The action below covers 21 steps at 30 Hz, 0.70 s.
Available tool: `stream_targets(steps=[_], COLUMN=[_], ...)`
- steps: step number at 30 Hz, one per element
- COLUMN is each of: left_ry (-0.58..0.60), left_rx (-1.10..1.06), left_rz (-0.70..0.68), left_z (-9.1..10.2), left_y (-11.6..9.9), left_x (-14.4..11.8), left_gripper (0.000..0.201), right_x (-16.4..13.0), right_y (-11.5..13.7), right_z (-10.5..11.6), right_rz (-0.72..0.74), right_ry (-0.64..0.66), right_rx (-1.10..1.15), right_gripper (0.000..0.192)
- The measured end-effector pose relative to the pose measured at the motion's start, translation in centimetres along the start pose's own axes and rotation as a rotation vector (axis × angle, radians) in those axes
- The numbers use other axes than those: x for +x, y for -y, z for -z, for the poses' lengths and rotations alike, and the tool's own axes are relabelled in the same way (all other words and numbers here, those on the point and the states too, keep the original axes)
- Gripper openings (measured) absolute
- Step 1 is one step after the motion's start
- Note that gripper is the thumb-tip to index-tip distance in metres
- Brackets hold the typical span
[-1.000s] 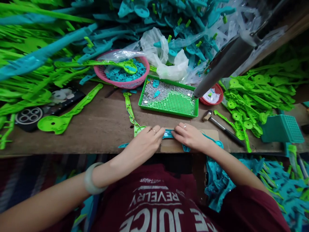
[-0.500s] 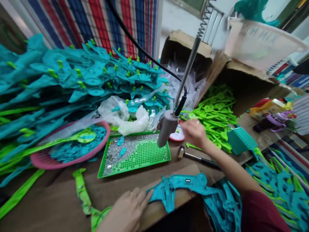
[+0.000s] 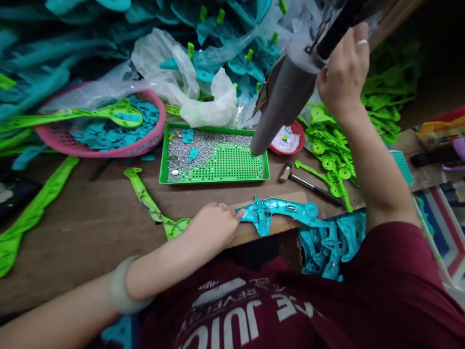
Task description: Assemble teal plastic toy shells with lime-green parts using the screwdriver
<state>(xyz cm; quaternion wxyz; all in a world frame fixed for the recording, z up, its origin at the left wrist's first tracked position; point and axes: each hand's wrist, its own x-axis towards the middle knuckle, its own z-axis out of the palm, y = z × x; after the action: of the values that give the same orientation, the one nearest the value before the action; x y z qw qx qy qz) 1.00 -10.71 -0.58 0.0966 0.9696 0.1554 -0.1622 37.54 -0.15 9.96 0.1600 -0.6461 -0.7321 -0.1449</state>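
My left hand (image 3: 214, 228) rests on the wooden bench (image 3: 94, 218) at its front edge, fingertips pressing the end of a teal plastic toy-gun part (image 3: 279, 212) that lies on a strip of cardboard (image 3: 286, 198). My right hand (image 3: 343, 72) is raised at the upper right and grips the top of a hanging grey electric screwdriver (image 3: 285, 99), whose tip hangs over the right end of a green tray (image 3: 218, 165) of small silver screws.
A pink basket (image 3: 105, 145) of teal pieces sits at the left. Green plastic parts (image 3: 148, 201) lie beside my left hand, more (image 3: 334, 155) heaped at the right. A small hammer (image 3: 305, 180), a red dish (image 3: 290, 140), white bags (image 3: 203, 97) and teal piles surround the tray.
My right hand has left the teal part, reached to the right, and now grips the hanging screwdriver high up. My left hand stays on the teal part. The camera swung up and back down.
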Motion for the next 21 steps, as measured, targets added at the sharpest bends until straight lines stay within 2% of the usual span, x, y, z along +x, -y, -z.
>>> stream_targets(steps=[1, 2, 4, 5, 6, 7, 8, 9, 11, 13, 15, 16, 17, 18, 20, 21], left_ry=[0.008, 0.001, -0.075, -0.145, -0.225, -0.300, -0.362, -0.399, -0.392, -0.320, -0.259, -0.264, -0.293, -0.344, -0.495, -0.566], left_rx=[0.005, 0.006, -0.002, -0.022, -0.071, -0.162, -0.296, -0.458, -0.775, -0.989, -1.128, -1.185, -1.226, -1.243, -1.206, -1.169], left_rz=[0.002, 0.005, 0.028, 0.046, 0.066, 0.084, 0.092, 0.086, 0.055, 0.033, 0.040, 0.063, 0.108, 0.176, 0.385, 0.497], left_z=[0.1, 0.1, -0.1, -0.3, -0.6, -0.9, -1.1, -1.3, -1.6, -1.8, -2.0, -2.1, -2.2, -2.3, -2.4, -2.5], left_y=[-0.2, -0.4, -1.1, -1.5, -2.0, -2.6, -3.2, -3.9, -5.1, -5.6, -5.4, -5.1, -4.5, -3.9, -2.4, -1.6], left_x=[0.1, 0.1, -0.5, -1.2, -2.2, -3.3, -4.7, -6.1, -8.7, -10.6, -12.0, -12.7, -13.4, -14.2, -15.6, -16.1], left_gripper=[0.028, 0.027, 0.025, 0.025, 0.026, 0.029, 0.033, 0.038, 0.051, 0.051, 0.040, 0.035, 0.033, 0.033, 0.033, 0.033], right_x=[-2.1, -4.6, -10.3, -13.3, -16.1, -18.7, -20.8, -22.4, -23.8, -23.5, -22.7, -22.3, -22.1, -22.1, -22.4, -22.5], right_y=[1.3, 2.9, 6.8, 8.9, 11.2, 13.5, 15.8, 18.1, 22.2, 25.2, 26.9, 27.2, 27.1, 26.8, 26.0, 25.6], right_z=[1.3, 2.5, 4.2, 4.7, 5.0, 5.1, 4.9, 4.5, 3.1, 1.3, -0.3, -0.9, -1.4, -1.8, -2.1, -2.2], right_rz=[-0.046, -0.056, 0.007, 0.039, 0.110, 0.256, 0.397, 0.543, 0.810, 0.932, 0.974, 0.973, 0.927, 0.818, 0.423, 0.201], right_ry=[-0.143, -0.290, -0.598, -0.676, -0.691, -0.610, -0.586, -0.448, -0.265, -0.028, 0.116, 0.127, 0.084, 0.009, -0.083, -0.074], right_rx=[-0.158, -0.216, -0.161, -0.096, -0.041, -0.042, -0.068, -0.100, 0.044, 0.262, 0.423, 0.461, 0.477, 0.464, 0.342, 0.257], right_gripper=[0.059, 0.049, 0.029, 0.024, 0.028, 0.032, 0.026, 0.018, 0.012, 0.022, 0.028, 0.030, 0.030, 0.030, 0.033, 0.039])
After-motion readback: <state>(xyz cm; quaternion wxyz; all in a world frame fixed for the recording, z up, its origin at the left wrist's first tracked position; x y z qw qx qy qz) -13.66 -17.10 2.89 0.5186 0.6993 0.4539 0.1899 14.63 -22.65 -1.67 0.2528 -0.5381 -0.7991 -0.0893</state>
